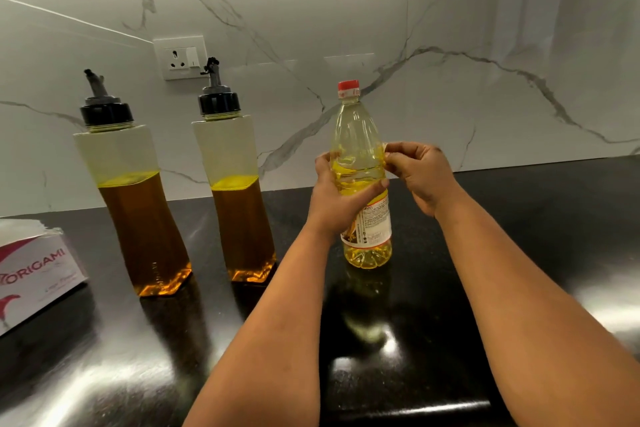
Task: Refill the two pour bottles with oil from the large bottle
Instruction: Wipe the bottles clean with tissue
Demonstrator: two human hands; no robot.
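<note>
Yellow-oil large bottle (360, 163) upright, left hand (332, 198) fingers wrapped round its middle, right hand (420, 173) fingers pinching its side

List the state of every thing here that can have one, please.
Large oil bottle: upright, red cap on, nearly full.
Left pour bottle: spout cap on, about half full.
Right pour bottle: spout cap on, about half full.
Left hand: grips the large bottle.
Right hand: pinches at its side.
Tissue box: tissue showing on top.
</note>
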